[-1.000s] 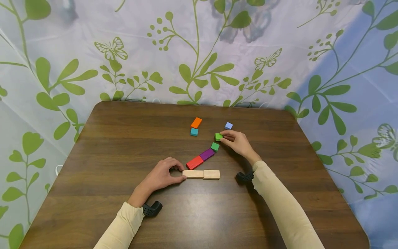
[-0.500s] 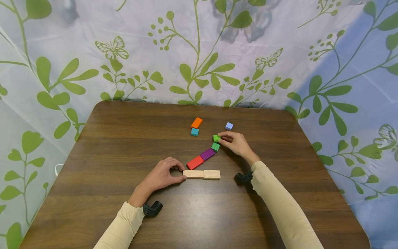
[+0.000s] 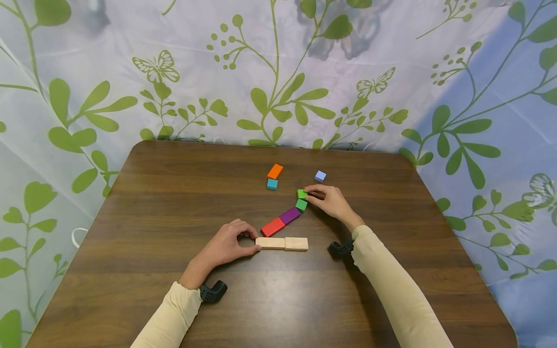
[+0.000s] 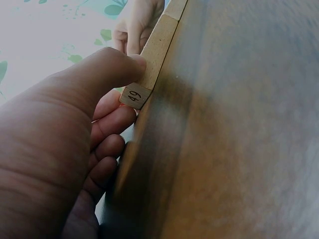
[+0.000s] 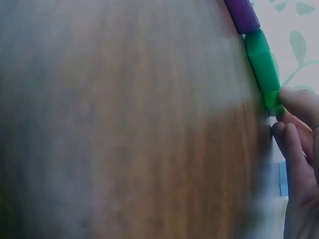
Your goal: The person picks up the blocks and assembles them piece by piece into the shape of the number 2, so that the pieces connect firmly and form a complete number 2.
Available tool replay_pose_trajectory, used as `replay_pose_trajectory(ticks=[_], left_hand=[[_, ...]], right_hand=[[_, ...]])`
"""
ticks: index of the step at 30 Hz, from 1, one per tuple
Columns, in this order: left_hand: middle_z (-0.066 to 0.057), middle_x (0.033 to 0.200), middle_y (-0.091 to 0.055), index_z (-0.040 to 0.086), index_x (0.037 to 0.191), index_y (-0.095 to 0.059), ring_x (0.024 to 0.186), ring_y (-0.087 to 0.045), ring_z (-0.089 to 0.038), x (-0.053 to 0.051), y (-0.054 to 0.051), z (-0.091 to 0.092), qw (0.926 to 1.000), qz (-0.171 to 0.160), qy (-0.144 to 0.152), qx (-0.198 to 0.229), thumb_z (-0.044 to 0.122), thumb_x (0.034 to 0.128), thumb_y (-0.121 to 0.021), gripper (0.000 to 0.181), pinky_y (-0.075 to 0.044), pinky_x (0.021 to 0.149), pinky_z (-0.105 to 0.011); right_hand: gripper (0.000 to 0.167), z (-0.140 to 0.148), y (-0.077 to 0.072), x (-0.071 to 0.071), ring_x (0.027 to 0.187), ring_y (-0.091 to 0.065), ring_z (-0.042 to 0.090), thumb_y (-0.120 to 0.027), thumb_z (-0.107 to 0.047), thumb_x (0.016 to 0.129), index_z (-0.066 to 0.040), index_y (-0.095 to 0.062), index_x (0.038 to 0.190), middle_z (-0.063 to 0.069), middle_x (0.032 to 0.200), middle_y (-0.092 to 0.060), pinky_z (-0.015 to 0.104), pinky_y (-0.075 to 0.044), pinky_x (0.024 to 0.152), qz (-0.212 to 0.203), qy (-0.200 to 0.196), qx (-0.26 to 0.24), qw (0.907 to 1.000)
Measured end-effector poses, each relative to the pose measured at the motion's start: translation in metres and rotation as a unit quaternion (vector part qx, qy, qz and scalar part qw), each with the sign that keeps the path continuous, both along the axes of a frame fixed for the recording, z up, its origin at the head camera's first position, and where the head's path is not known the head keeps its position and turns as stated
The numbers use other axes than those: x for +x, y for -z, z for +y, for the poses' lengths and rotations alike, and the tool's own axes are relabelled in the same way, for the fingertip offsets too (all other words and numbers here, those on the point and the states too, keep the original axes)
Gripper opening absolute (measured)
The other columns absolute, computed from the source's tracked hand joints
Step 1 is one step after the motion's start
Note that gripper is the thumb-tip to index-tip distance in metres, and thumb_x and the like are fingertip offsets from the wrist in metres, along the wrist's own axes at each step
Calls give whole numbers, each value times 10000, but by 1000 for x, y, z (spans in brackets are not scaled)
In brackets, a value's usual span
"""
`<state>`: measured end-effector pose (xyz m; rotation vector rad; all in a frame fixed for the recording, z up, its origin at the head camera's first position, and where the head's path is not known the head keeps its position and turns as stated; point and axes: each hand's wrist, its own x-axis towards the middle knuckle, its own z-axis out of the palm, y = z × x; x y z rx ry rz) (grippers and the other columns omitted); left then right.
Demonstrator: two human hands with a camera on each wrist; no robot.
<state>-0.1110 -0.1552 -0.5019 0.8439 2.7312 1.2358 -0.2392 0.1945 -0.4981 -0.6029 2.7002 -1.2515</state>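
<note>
My left hand (image 3: pixel 228 244) pinches the left end of a plain wooden block (image 3: pixel 271 243) between thumb and fingers. In the left wrist view that block's end face (image 4: pixel 134 95) bears the number 49. A second wooden block (image 3: pixel 297 244) lies end to end with it. My right hand (image 3: pixel 331 202) pinches a light green block (image 3: pixel 301 194), which sits against a darker green block (image 3: pixel 301 205). From there a purple block (image 3: pixel 290 215) and a red block (image 3: pixel 273 226) continue in a slanting row. The right wrist view has the thumb and fingers at the light green block (image 5: pixel 272 102).
Farther back on the brown table (image 3: pixel 196 193) lie an orange block (image 3: pixel 275 171) and a teal block (image 3: pixel 272 184), close together. A light blue block (image 3: pixel 320 176) lies behind my right hand. A patterned cloth (image 3: pixel 191 72) hangs beyond the table's back edge.
My right hand has moved the light green block slightly left and nearer, up to the darker green block. My left hand has stayed on the wooden block.
</note>
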Motion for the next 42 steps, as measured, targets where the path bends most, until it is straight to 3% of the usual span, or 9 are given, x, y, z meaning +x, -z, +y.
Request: replay_pose_trajectory(ticks=[17,42], left_hand=[[93,949,-682,216,976,-724,912,-577,-102,0,0,-1,9999,53,59,82,303,856,-862,202,-520,804,-304],[92,944,-687,219,975,-725,898,-573,-98,0,1,0,9999,90,62,118,307,851,-866,206,-517,794,-290]], right_hand=[[308,2,-3,0,1191,-686,263,-730,-229,977,-99,-722,1256,108,1261,-716,387,-543,997,-11,-41,3,10000],[305,9,-9,-6,1127,-711,310,-692,-253,1008,-94,-713,1266,107,1227,-735,462,-564,950,405,475,305,9976]])
